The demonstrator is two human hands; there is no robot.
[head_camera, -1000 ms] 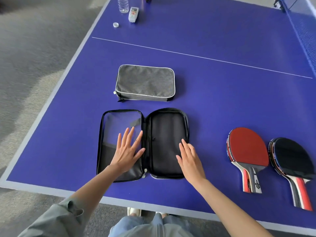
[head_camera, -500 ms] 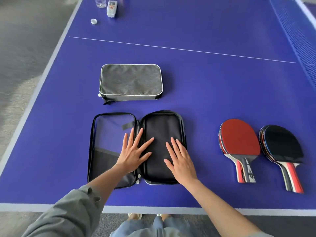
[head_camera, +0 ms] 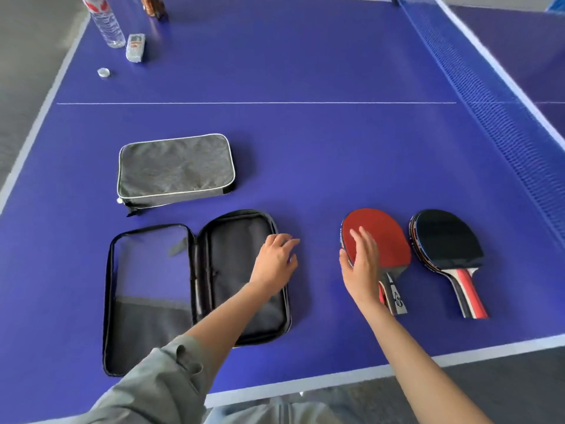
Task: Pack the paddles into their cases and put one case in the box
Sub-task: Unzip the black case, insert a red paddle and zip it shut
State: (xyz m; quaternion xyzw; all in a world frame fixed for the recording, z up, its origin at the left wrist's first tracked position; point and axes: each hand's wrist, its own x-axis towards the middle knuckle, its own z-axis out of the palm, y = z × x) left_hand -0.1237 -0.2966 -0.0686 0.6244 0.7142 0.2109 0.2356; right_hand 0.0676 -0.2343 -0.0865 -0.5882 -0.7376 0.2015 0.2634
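The bench [head_camera: 336, 148] is a blue table-tennis surface with white edge lines, a thin white line running across the upper middle and a net [head_camera: 495, 96] along the upper right. Lying directly on it: a closed grey case [head_camera: 174, 169] left of centre; an opened black case [head_camera: 195, 289] at lower left; a red-faced paddle [head_camera: 385, 240] and a black-faced paddle [head_camera: 443, 243] side by side at right; at upper left, a clear bottle [head_camera: 105, 22], a small grey device [head_camera: 136, 47] and a bottle cap [head_camera: 103, 72].
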